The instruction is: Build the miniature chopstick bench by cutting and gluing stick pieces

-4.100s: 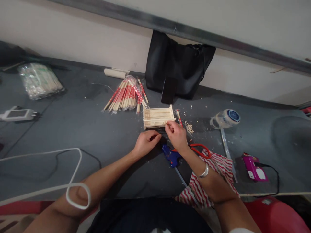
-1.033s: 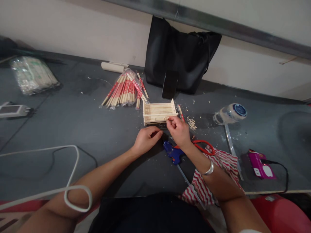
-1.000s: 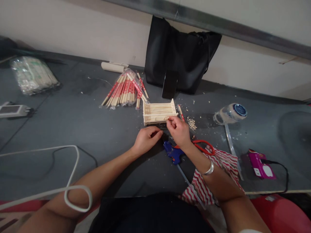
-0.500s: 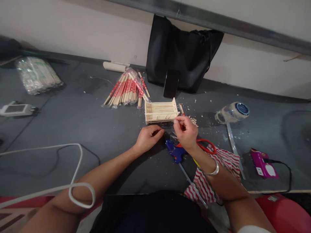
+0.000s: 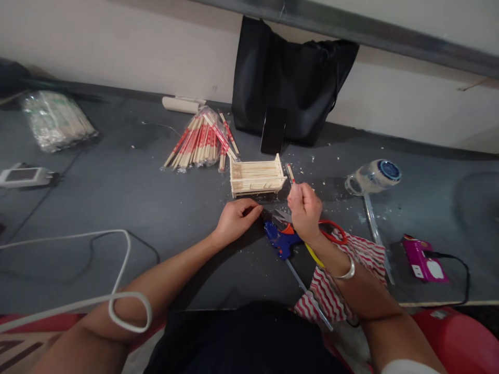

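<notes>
A small crib-like frame of pale wooden sticks stands on the dark table in front of me. Below its front edge rests my left hand, fingers curled and thumb against the forefinger; anything between them is too small to make out. My right hand is closed just right of the frame, apart from it, and what its fingers hold is hidden. Beyond its knuckles a red-and-pale chopstick piece shows. Scissors with red handles and a blue glue gun lie under and beside my right wrist.
Red-wrapped chopsticks lie behind left, near a phone leaning on a black bag. To the right are a glass mug on its side, a striped cloth and a purple box. A white cable loops at left.
My right hand has moved from the frame's front right corner a little to the right, uncovering the scissor blades. My left hand has stayed nearly still.
</notes>
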A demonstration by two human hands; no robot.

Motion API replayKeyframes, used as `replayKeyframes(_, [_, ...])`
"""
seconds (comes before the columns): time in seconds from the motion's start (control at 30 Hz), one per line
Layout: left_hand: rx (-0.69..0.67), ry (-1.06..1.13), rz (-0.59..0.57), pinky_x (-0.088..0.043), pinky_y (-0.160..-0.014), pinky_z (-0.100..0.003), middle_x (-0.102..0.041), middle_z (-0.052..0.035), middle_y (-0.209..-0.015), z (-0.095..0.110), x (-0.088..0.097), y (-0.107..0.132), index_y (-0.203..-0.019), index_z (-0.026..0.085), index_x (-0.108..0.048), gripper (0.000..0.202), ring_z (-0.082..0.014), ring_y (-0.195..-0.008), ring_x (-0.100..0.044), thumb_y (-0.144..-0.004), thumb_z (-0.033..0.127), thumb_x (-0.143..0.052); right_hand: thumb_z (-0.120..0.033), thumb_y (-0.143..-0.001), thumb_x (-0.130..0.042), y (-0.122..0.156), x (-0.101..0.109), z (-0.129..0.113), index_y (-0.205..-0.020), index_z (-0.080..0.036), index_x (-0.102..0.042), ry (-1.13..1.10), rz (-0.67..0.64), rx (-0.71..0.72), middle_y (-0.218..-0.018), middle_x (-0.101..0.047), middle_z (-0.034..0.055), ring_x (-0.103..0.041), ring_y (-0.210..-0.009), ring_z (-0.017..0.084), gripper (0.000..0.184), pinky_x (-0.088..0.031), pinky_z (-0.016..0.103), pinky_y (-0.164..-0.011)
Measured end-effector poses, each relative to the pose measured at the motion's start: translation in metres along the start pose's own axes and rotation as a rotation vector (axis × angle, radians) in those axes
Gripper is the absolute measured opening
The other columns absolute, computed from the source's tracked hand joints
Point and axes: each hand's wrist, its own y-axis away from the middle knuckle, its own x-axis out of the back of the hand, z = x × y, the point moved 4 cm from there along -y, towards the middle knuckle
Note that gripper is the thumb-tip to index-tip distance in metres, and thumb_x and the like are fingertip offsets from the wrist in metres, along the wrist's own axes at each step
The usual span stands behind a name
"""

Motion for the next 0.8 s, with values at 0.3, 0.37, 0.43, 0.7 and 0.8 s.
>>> replayKeyframes(0.3, [0.009, 0.036, 0.008, -0.046, -0.059, -0.022, -0.071, -0.0003, -0.067, 0.001, 0.0, 0.0, -0.072, 0.019, -0.07, 0.026, -0.0131, -0.061, -0.062, -0.092, 0.031, -0.059, -0.03, -0.098, -0.053, 0.011, -0.013, -0.014, -0.096, -0.024, -0.066, 0.049, -0.255, 0.251, -0.083, -0.074, 0.0019, -0.067, -0.066, 0.015, 0.014, -0.055, 0.028, -0.068])
replayKeyframes(0.37, [0.021, 0.062, 0.007, -0.046, -0.059, -0.022, -0.072, -0.0008, -0.068, 0.0, 0.0, 0.0, -0.073, 0.019, -0.071, 0.026, -0.0132, -0.062, -0.063, -0.091, 0.033, -0.059, -0.027, -0.098, -0.051, 0.011, -0.017, -0.014, -0.098, -0.024, -0.068, 0.051, -0.332, 0.288, -0.085, -0.076, 0.0026, -0.069, -0.071, 0.016, 0.017, -0.056, 0.028, -0.071])
replayKeyframes(0.43, [0.029, 0.097, 0.014, -0.047, -0.061, -0.022, -0.073, -0.0014, -0.07, -0.001, 0.001, 0.0, -0.076, 0.018, -0.073, 0.025, -0.0134, -0.064, -0.063, -0.09, 0.033, -0.059, -0.026, -0.099, -0.049, 0.011, -0.018, -0.014, -0.101, -0.024, -0.07, 0.054, -0.363, 0.328, -0.09, -0.079, 0.0038, -0.072, -0.077, 0.017, 0.021, -0.057, 0.028, -0.075])
replayKeyframes(0.7, [0.111, 0.179, 0.156, -0.046, -0.058, -0.022, -0.071, -0.0013, -0.069, -0.005, 0.006, 0.002, -0.078, 0.018, -0.075, 0.027, -0.0125, -0.062, -0.057, -0.088, 0.039, -0.063, -0.045, -0.105, -0.053, 0.015, -0.019, -0.017, -0.091, -0.024, -0.073, 0.109, -0.383, 0.392, -0.081, -0.079, 0.0031, -0.073, -0.072, 0.016, 0.032, -0.05, 0.025, -0.068])
replayKeyframes(0.8, [0.119, 0.185, 0.187, -0.045, -0.057, -0.022, -0.069, -0.0006, -0.067, -0.004, 0.007, 0.003, -0.077, 0.018, -0.075, 0.027, -0.0119, -0.06, -0.055, -0.087, 0.039, -0.064, -0.053, -0.106, -0.049, 0.016, -0.02, -0.019, -0.075, -0.023, -0.066, 0.145, -0.378, 0.425, -0.062, -0.07, -0.0007, -0.063, -0.056, 0.013, 0.046, -0.041, 0.024, -0.058])
